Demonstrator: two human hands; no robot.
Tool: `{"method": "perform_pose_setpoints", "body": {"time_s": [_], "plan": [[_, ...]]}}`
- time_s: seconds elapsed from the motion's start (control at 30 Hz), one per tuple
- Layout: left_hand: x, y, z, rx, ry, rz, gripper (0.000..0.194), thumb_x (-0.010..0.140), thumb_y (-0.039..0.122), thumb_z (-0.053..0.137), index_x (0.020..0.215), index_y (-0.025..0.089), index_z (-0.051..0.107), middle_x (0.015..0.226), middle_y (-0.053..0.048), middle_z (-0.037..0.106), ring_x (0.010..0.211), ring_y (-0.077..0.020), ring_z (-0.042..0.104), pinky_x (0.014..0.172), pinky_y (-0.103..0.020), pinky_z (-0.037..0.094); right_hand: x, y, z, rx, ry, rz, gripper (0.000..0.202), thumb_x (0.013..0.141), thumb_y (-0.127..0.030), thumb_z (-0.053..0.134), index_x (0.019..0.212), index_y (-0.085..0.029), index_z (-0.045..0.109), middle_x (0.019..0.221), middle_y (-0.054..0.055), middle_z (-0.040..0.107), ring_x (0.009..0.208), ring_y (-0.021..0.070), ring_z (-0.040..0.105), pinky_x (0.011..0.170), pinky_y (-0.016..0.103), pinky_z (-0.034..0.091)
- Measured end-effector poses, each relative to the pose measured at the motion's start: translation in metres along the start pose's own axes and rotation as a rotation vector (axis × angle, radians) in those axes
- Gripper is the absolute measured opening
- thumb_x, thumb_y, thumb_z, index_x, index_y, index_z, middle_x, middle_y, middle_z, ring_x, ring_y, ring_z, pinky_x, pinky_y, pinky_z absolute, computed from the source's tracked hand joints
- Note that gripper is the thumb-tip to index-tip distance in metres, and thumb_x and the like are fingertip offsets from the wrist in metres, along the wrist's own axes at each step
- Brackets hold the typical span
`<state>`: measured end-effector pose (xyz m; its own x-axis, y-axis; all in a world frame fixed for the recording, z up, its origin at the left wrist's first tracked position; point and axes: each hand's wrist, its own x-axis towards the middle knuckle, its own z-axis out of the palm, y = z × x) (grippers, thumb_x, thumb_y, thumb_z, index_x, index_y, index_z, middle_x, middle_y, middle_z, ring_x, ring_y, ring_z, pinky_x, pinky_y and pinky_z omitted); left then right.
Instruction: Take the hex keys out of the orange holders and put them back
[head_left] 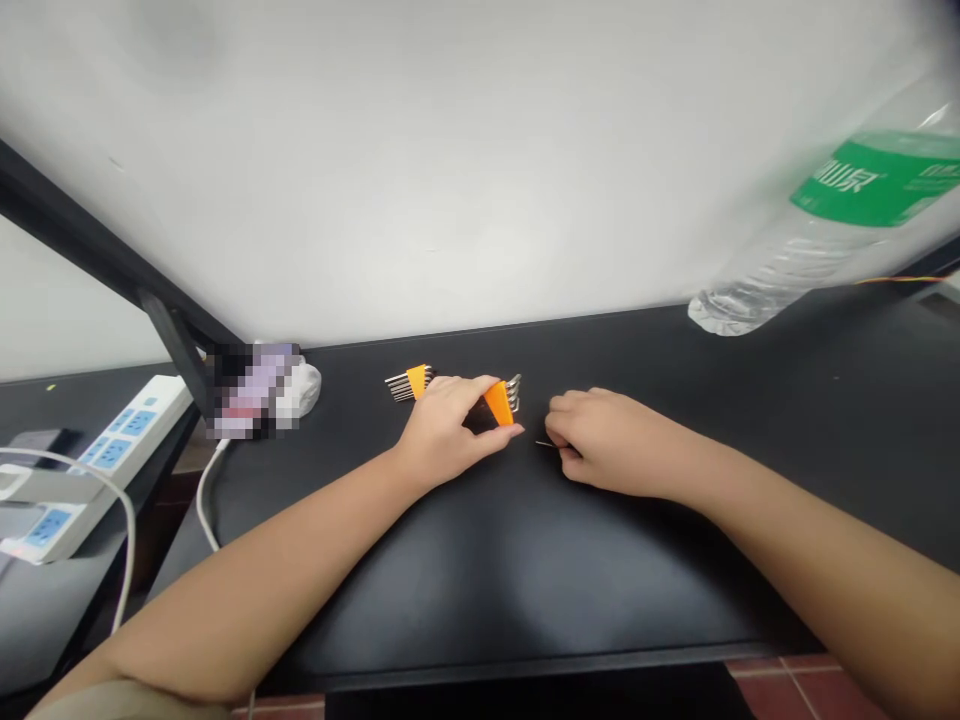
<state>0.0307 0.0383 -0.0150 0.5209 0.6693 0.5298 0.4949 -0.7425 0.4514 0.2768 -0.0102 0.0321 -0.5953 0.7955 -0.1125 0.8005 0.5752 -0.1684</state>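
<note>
My left hand (448, 428) is closed around an orange hex key holder (498, 403), thumb at its near edge and fingers over its far side. Bent ends of several silver hex keys (514, 392) stick out to the right of it. On the far side of the hand shows another orange part (416, 381), with several straight key tips pointing left; the hand hides whether the two parts join. To the right, my right hand (596, 440) is closed in a pinch near the tabletop. A thin metal hex key (546, 444) pokes out leftward from its fingers, apart from the holder.
A large clear bottle (780, 260) with a green label leans at the back right by the white wall. At left are a white power strip (112, 455), a white cable (202, 490) and a partly blurred white item (300, 390). The black table (480, 590) has its edge in front.
</note>
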Motion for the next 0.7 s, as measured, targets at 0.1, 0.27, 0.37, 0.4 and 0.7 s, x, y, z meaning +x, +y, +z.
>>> {"method": "perform_pose_setpoints", "body": {"time_s": [0.1,0.27,0.37,0.4,0.7], "plan": [[-0.0009,-0.0001,0.0006,-0.001,-0.002,0.013,0.052,0.084,0.053,0.078,0.122,0.020,0.064,0.090,-0.003,0.071,0.081,-0.0183,0.066,0.087,-0.038,0.051,-0.0010,-0.0005,-0.0039,0.107,0.035,0.011,0.010,0.084,-0.014,0.055,0.077,-0.021,0.057,0.080,0.003,0.063,0.071,0.0174,0.056,0.066,0.030,0.037],[-0.0007,0.0005,0.0001,-0.001,0.004,0.025,0.052,0.084,0.053,0.077,0.121,0.020,0.064,0.088,-0.003,0.071,0.080,-0.0187,0.066,0.086,-0.038,0.050,-0.0021,-0.0002,-0.0059,0.260,0.170,-0.013,0.011,0.082,-0.012,0.058,0.079,-0.022,0.052,0.075,-0.002,0.059,0.069,0.0148,0.052,0.065,0.028,0.036],[0.0001,0.0011,-0.0004,-0.007,-0.010,0.027,0.050,0.085,0.052,0.077,0.121,0.019,0.064,0.087,-0.003,0.071,0.079,-0.0186,0.066,0.086,-0.038,0.050,-0.0013,-0.0004,-0.0028,0.295,0.224,-0.029,0.013,0.081,-0.012,0.058,0.079,-0.022,0.050,0.073,-0.002,0.056,0.066,0.0138,0.049,0.063,0.027,0.035],[0.0002,0.0012,-0.0004,-0.009,-0.013,0.029,0.050,0.085,0.052,0.077,0.121,0.019,0.064,0.088,-0.003,0.071,0.080,-0.0185,0.066,0.086,-0.038,0.050,-0.0010,-0.0005,-0.0016,0.308,0.234,-0.035,0.013,0.081,-0.011,0.058,0.079,-0.022,0.050,0.073,-0.003,0.056,0.064,0.0133,0.048,0.062,0.027,0.034],[-0.0011,0.0012,0.0002,0.001,-0.009,0.044,0.052,0.086,0.053,0.076,0.123,0.019,0.063,0.091,-0.004,0.073,0.082,-0.0194,0.067,0.087,-0.038,0.050,0.0010,-0.0022,0.0016,0.335,0.340,-0.117,0.013,0.085,-0.010,0.058,0.083,-0.021,0.052,0.078,-0.002,0.056,0.066,0.0123,0.049,0.064,0.027,0.038]]}}
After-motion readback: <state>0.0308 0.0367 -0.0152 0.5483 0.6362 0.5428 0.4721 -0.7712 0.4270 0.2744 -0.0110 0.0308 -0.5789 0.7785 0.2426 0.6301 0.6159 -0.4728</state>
